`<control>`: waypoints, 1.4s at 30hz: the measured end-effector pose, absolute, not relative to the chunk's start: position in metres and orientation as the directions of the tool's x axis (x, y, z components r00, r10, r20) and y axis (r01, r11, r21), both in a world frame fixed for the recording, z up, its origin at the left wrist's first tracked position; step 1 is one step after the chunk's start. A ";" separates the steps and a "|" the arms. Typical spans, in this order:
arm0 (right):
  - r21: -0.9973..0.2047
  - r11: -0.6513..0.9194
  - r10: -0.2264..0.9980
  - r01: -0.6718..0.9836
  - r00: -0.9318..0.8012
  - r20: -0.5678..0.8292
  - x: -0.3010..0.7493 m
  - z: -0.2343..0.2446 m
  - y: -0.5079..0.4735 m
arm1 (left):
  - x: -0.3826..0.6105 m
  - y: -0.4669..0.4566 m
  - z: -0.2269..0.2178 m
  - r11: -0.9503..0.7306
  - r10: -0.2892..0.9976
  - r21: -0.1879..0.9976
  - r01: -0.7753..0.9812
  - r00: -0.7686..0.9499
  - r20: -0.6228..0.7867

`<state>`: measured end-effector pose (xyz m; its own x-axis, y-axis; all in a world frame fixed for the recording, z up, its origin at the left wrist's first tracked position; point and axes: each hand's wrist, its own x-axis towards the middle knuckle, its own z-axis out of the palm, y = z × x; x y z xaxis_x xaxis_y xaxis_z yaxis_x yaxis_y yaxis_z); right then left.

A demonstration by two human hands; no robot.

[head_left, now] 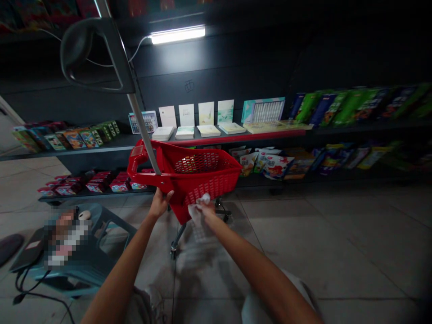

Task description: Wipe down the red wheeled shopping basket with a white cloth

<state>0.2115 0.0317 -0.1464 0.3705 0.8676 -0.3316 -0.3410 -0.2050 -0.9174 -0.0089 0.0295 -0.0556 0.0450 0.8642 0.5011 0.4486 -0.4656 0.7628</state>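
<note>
A small red plastic shopping cart (175,191) with perforated sides stands in front of me, a grey pole rising from its handle end. My left hand (160,203) grips the cart's lower edge below the handle, thumb up against the red plastic and the other fingers partly hidden. Bunched in the closed fingers of my right hand (206,209) is a thin white cloth (195,213), perhaps a tissue. It rests at the cart's perforated side, and its lower end hangs blurred below the basket.
Behind the cart runs a dark shelf (202,140) bearing upright cards, boxes and snack bags (276,166). At left, a blue-grey plastic stool (111,225) carries a dark device with cables. A lit tube lamp (178,34) hangs above. A caster (173,249) touches the tiled floor.
</note>
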 end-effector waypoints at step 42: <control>-0.286 0.195 0.849 0.938 -0.016 0.528 0.322 0.000 -0.002 | -0.078 0.033 -0.037 -0.449 0.885 0.744 0.495 0.128 0.448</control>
<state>0.3219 -0.0016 0.0003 -0.0158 0.8491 0.5280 0.9380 0.1954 -0.2862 -0.0777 0.0335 -0.0368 0.1280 0.8847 0.4483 0.4948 -0.4487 0.7442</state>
